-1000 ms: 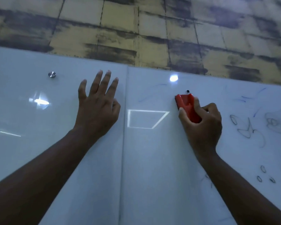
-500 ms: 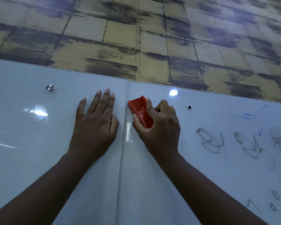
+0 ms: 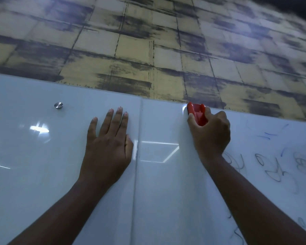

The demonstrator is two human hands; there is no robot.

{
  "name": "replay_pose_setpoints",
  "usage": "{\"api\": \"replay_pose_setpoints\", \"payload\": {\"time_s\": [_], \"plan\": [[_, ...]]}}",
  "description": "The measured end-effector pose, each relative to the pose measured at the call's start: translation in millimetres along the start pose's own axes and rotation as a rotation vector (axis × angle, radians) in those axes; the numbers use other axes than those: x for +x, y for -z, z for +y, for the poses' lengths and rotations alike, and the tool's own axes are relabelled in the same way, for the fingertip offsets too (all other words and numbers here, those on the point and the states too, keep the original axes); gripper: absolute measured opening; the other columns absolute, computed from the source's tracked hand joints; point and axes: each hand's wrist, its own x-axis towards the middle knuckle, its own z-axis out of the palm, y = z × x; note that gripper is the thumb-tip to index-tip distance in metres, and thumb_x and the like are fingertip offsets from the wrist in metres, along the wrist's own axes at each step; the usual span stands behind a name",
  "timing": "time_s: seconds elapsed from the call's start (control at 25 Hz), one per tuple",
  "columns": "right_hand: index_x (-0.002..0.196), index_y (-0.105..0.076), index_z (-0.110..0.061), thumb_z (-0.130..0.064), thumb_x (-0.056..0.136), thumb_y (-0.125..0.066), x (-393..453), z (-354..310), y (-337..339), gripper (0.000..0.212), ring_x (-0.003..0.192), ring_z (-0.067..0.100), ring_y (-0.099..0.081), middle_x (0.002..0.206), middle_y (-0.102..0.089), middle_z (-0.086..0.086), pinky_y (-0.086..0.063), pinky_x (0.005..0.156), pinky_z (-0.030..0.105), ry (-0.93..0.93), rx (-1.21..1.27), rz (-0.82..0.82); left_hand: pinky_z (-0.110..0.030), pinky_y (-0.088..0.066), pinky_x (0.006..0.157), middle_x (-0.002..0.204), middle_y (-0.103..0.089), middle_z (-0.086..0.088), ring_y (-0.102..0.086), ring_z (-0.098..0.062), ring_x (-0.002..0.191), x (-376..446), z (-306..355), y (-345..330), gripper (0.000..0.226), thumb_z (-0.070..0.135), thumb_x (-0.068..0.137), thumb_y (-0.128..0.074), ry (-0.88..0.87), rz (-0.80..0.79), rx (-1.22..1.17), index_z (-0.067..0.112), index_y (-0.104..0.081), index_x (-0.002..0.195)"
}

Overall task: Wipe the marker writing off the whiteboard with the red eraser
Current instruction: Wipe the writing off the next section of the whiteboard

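Red eraser (image 3: 197, 114) gripped in right hand (image 3: 209, 137), fingers curled round it, pressed on whiteboard (image 3: 166, 191) at top edge, 12 o'clock from wrist. Left hand (image 3: 107, 147) flat on board, fingers straight, 9 o'clock of eraser. Marker writing (image 3: 272, 167) at 4 o'clock of eraser. Metal stud (image 3: 58, 105) far at 9 o'clock.

Red eraser (image 3: 197, 113) now rightward, at board's top edge
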Motion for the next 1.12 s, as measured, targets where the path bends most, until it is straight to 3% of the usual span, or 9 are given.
{"api": "replay_pose_setpoints", "payload": {"time_s": [0.08, 0.2, 0.4, 0.56, 0.76, 0.92, 1.04, 1.12], "plan": [[0.129, -0.067, -0.005, -0.049, 0.091, -0.073, 1.2, -21.1, -7.9, 0.059, 0.094, 0.028, -0.063, 0.103, -0.063, 0.012, -0.056, 0.078, 0.036, -0.02, 0.019, -0.005, -0.06, -0.023, 0.127, 0.17, -0.036, -0.014, -0.033, -0.032, 0.158, -0.7, -0.3, -0.5, 0.065, 0.031, 0.103, -0.027, 0.001, -0.004, 0.003, 0.004, -0.041, 0.161], [0.138, -0.061, -0.01, -0.052, 0.093, -0.068, -12.5, -60.6, -23.6, 0.062, 0.097, 0.021, -0.055, 0.109, -0.061, 0.01, -0.057, 0.084, 0.038, 0.104, 0.03, -0.057, -0.06, -0.022, 0.128, 0.171, -0.033, -0.014, -0.03, -0.031, 0.159, -0.4, -0.9, -1.0, 0.066, 0.033, 0.104, -0.026, -0.004, -0.022, 0.0, 0.005, -0.039, 0.162], [0.141, -0.061, -0.011, -0.057, 0.09, -0.065, -48.2, -88.1, -27.7, 0.068, 0.1, 0.024, -0.062, 0.113, -0.065, 0.01, -0.057, 0.083, 0.035, 0.258, 0.126, -0.077, -0.063, -0.027, 0.126, 0.17, -0.034, -0.015, -0.032, -0.034, 0.158, 1.3, -5.6, -1.2, 0.068, 0.039, 0.105, -0.023, -0.01, -0.033, -0.012, 0.007, -0.04, 0.162], [0.141, -0.06, -0.014, -0.057, 0.092, -0.063, -34.4, -45.7, -11.2, 0.065, 0.088, 0.019, -0.057, 0.101, -0.061, 0.007, -0.056, 0.075, 0.034, 0.408, 0.035, -0.126, -0.06, -0.024, 0.127, 0.17, -0.034, -0.015, -0.032, -0.034, 0.158, -3.1, -6.4, -0.6, 0.067, 0.038, 0.105, -0.024, -0.01, -0.016, -0.042, 0.006, -0.04, 0.162], [0.143, -0.061, -0.015, -0.053, 0.092, -0.068, -17.9, 14.6, 14.7, 0.064, 0.082, 0.015, -0.05, 0.093, -0.052, 0.002, -0.059, 0.071, 0.037, 0.141, -0.048, -0.055, -0.058, -0.02, 0.126, 0.17, -0.035, -0.016, -0.033, -0.034, 0.158, -9.6, -3.7, 1.7, 0.065, 0.037, 0.106, -0.026, -0.001, 0.0, -0.063, 0.006, -0.042, 0.161], [0.143, -0.06, -0.013, -0.051, 0.091, -0.067, -57.3, 35.6, 43.3, 0.065, 0.079, 0.013, -0.047, 0.091, -0.048, -0.001, -0.048, 0.063, 0.028, 0.26, -0.035, -0.131, -0.062, -0.02, 0.127, 0.17, -0.033, -0.018, -0.031, -0.036, 0.158, -34.8, 0.4, 10.2, 0.064, 0.036, 0.106, -0.03, 0.011, -0.023, -0.088, 0.004, -0.042, 0.16], [0.142, -0.061, -0.014, -0.053, 0.092, -0.064, -67.9, 69.3, 64.5, 0.064, 0.078, 0.014, -0.049, 0.091, -0.051, 0.001, -0.053, 0.062, 0.033, 0.377, -0.056, -0.199, -0.066, -0.019, 0.124, 0.167, -0.039, -0.019, -0.035, -0.036, 0.157, -44.1, 27.4, 24.4, 0.063, 0.035, 0.103, -0.038, 0.062, -0.004, -0.121, 0.003, -0.048, 0.157], [0.14, -0.062, -0.014, -0.053, 0.091, -0.062, -56.7, 93.2, 71.8, 0.063, 0.075, 0.015, -0.049, 0.089, -0.052, 0.001, -0.054, 0.061, 0.036, 0.385, -0.081, -0.188, -0.068, -0.023, 0.122, 0.165, -0.043, -0.018, -0.037, -0.034, 0.156, -39.2, 56.8, 30.6, 0.063, 0.036, 0.103, -0.039, -0.013, 0.001, -0.144, 0.004, -0.05, 0.156]]}}
